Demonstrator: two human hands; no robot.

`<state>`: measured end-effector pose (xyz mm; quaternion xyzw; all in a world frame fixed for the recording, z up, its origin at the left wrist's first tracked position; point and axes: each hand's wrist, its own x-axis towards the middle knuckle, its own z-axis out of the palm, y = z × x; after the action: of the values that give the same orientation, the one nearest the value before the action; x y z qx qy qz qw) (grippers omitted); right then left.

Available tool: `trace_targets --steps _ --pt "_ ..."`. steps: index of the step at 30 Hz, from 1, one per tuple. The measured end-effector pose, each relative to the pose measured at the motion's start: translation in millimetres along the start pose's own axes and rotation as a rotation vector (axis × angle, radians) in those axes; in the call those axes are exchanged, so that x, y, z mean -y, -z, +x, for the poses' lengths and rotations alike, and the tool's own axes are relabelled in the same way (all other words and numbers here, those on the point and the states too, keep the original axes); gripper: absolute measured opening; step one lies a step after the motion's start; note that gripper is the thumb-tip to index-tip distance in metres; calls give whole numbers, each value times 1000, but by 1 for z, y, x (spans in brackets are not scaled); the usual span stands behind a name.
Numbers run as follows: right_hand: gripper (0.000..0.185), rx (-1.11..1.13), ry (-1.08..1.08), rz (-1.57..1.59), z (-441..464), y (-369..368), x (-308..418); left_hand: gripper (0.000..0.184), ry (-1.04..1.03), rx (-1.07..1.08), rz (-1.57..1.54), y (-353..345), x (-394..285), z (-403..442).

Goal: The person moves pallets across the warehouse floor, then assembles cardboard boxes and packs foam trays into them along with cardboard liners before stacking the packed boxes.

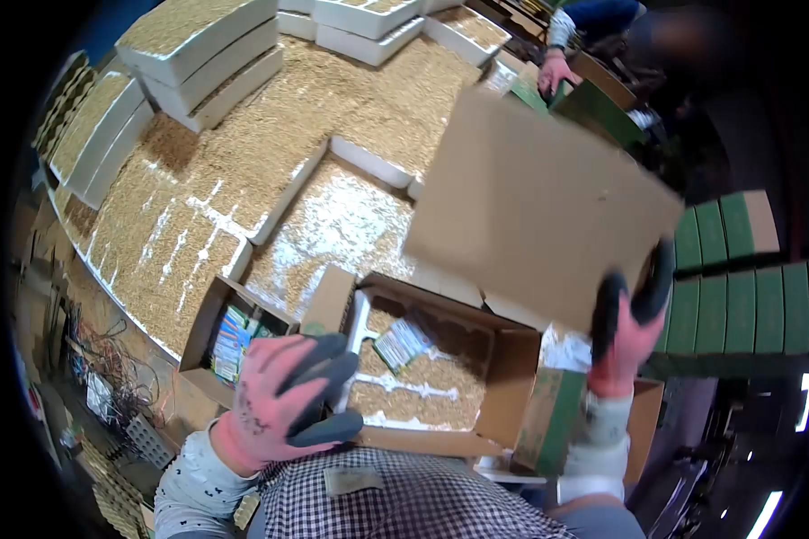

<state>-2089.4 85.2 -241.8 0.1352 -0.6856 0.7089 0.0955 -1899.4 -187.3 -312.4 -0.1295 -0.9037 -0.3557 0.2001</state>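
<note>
An open cardboard carton stands right in front of me. Inside it lies a white foam tray filled with tan, sawdust-like bits, with a small printed packet on top. My left hand, in a pink glove with dark fingertips, is at the carton's left side, fingers spread and thumb apart. Behind the carton a large brown cardboard flap slants upward. My right hand, gloved alike and slightly blurred, has the flap's right edge between thumb and fingers.
A small box of printed packets is at the left. Filled foam trays are stacked at the back on a sawdust-covered surface. Green cartons are stacked at the right. Another person's gloved hand touches a green box.
</note>
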Motion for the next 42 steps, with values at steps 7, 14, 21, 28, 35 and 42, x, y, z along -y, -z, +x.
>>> trace_targets --steps 7,14,21,28,35,42 --pt "65 847 -300 -1538 -149 26 -30 28 -262 809 589 -71 -25 25" --pt "29 571 106 -1456 -110 60 7 68 -80 741 -112 -39 -27 41" --pt "23 909 102 -1291 -151 61 -116 120 426 255 43 -115 39 -44" --pt "98 160 -502 -349 -216 81 -157 68 714 107 -816 -129 48 -65" --pt "92 -458 -366 -146 -280 161 48 46 765 356 -1199 -224 -15 6" --pt "44 -801 -20 454 -321 304 91 53 120 695 -909 -387 -171 175"
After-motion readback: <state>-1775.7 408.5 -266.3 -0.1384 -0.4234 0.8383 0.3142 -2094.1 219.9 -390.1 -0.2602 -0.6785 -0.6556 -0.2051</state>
